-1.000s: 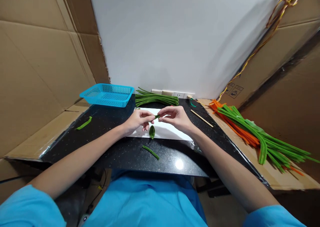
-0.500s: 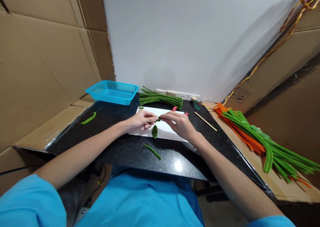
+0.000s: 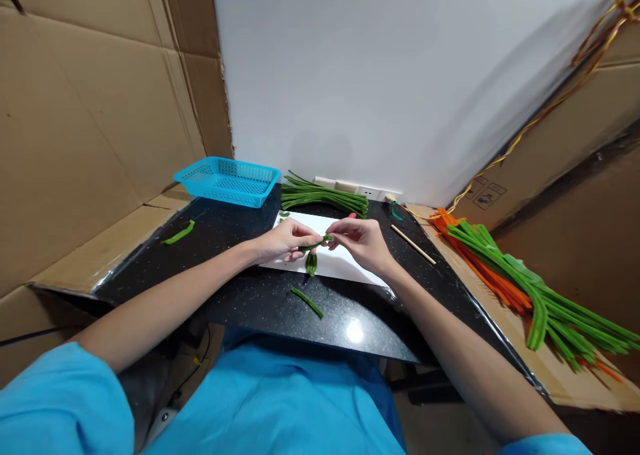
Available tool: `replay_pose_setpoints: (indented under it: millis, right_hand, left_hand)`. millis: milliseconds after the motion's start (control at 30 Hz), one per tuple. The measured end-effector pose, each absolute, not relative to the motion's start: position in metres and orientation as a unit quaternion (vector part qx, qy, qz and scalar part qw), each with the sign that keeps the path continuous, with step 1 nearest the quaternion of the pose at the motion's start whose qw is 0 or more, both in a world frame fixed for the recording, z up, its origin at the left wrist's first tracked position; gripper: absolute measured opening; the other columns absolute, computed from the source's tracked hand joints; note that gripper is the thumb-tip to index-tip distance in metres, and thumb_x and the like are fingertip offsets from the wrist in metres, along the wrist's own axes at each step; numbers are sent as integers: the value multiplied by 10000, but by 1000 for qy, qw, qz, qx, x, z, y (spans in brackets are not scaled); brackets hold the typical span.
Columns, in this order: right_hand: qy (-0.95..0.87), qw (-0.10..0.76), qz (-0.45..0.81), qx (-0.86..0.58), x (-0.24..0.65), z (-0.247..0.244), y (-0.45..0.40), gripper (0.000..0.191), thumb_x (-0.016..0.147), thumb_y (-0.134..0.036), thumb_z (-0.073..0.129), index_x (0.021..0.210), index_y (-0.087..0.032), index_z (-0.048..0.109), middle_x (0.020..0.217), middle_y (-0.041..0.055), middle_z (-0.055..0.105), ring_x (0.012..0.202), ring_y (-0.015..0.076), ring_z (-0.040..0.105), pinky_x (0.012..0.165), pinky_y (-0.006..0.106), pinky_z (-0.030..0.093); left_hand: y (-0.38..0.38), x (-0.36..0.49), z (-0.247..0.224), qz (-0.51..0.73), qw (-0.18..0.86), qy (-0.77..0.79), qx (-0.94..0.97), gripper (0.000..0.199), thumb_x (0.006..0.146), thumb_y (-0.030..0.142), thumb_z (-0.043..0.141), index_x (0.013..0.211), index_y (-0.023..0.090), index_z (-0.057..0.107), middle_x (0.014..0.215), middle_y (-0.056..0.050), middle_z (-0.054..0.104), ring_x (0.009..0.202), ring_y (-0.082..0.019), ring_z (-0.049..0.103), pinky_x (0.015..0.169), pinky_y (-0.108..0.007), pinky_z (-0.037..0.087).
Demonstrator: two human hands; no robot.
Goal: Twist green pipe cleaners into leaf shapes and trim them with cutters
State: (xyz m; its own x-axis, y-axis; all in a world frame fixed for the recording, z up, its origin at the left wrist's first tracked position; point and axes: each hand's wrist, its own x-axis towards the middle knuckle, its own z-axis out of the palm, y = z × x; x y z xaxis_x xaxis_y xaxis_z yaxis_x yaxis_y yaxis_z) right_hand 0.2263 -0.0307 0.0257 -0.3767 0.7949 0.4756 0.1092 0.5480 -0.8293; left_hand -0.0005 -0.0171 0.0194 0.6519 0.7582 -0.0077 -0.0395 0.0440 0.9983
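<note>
Above a white sheet [image 3: 340,266], my left hand [image 3: 287,240] pinches a short dark green pipe cleaner piece [image 3: 316,243] between thumb and fingers. My right hand [image 3: 364,243] has its thumb and fingertips closed at the right end of that piece. Below my fingers lies a dark green looped pipe cleaner shape [image 3: 311,264], partly covered by the left hand. Closer to the table's front edge is a short straight dark green stem [image 3: 307,302]. Something with a red handle [image 3: 353,215] shows behind my right hand, mostly hidden.
A blue plastic basket [image 3: 227,183] stands at the back left, beside a bundle of dark green pipe cleaners [image 3: 325,197]. A bright green strip [image 3: 179,233] lies left. On the right are a wooden stick [image 3: 413,245], orange pipe cleaners [image 3: 480,265] and bright green ones [image 3: 530,278].
My right hand has shifted slightly right, and more of the pipe cleaner piece now shows between my hands. The left hand stays nearly in place.
</note>
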Motion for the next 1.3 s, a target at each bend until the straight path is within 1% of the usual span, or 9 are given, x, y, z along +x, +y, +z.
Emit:
replay_pose_setpoints:
  millis: [167, 333, 433, 533, 600, 833, 1000, 1133, 1300]
  right_hand:
    - [-783, 444, 312, -304, 228, 29, -36, 219, 920, -409, 789, 910, -192, 809, 863, 71, 785, 750, 216, 758, 723, 370, 657]
    - [-829, 417, 214, -304, 229, 31, -40, 216, 934, -404, 769, 1018, -213, 822, 986, 85, 812, 823, 240, 784, 778, 399, 682]
    - [-812, 434, 238, -309, 229, 30, -41, 310, 846, -437, 864, 1041, -201, 818, 985, 88, 813, 804, 249, 791, 790, 417, 695]
    - [-794, 446, 263, -319, 230, 31, -40, 313, 797, -474, 899, 939, -203, 829, 898, 73, 812, 786, 250, 778, 779, 420, 696]
    - [-795, 437, 273, -320, 231, 32, -40, 300, 800, -490, 890, 890, -210, 837, 881, 69, 813, 782, 251, 774, 770, 420, 692]
    - [-809, 426, 270, -302, 229, 31, -41, 233, 891, -454, 816, 923, -225, 853, 863, 65, 815, 742, 235, 778, 775, 400, 673]
    - [-794, 439, 287, -308, 226, 28, -42, 265, 849, -488, 852, 891, -226, 848, 814, 66, 805, 719, 246, 778, 736, 394, 668]
    - [-769, 444, 340, -310, 224, 27, -45, 335, 790, -536, 889, 838, -209, 838, 765, 71, 789, 675, 244, 764, 668, 375, 654]
    - [-745, 433, 412, -295, 220, 28, -45, 309, 780, -473, 917, 827, -182, 824, 739, 67, 765, 622, 223, 737, 628, 365, 644]
  left_hand:
    - [-16, 0, 18, 315, 657, 278, 626, 358, 792, 433, 880, 857, 94, 786, 578, 3, 608, 386, -54, 464, 363, -186, 275]
    - [-16, 0, 19, 335, 651, 270, 625, 303, 786, 385, 851, 754, 90, 787, 581, -25, 643, 408, -63, 471, 388, -205, 294]
    - [-17, -1, 22, 342, 645, 262, 631, 278, 775, 361, 852, 733, 90, 800, 588, -30, 648, 426, -64, 457, 400, -212, 298]
    - [-18, -2, 25, 351, 641, 263, 630, 254, 749, 345, 860, 754, 95, 822, 589, -33, 652, 449, -75, 462, 404, -217, 294]
    - [-18, -2, 25, 355, 641, 268, 625, 244, 730, 340, 861, 758, 99, 829, 563, -28, 640, 443, -77, 447, 401, -219, 282]
    - [-16, -3, 24, 337, 654, 260, 626, 194, 705, 298, 832, 735, 106, 841, 496, -12, 584, 441, -86, 409, 401, -230, 289]
    - [-18, -2, 25, 332, 657, 254, 628, 183, 697, 299, 826, 704, 117, 836, 536, -35, 629, 470, -95, 427, 422, -238, 312]
    - [-19, -1, 24, 327, 653, 255, 634, 185, 657, 297, 854, 699, 117, 845, 537, -47, 652, 486, -104, 458, 468, -251, 351]
    - [-15, -2, 22, 351, 628, 255, 646, 153, 639, 273, 887, 707, 139, 859, 595, -63, 712, 556, -115, 512, 527, -246, 365]
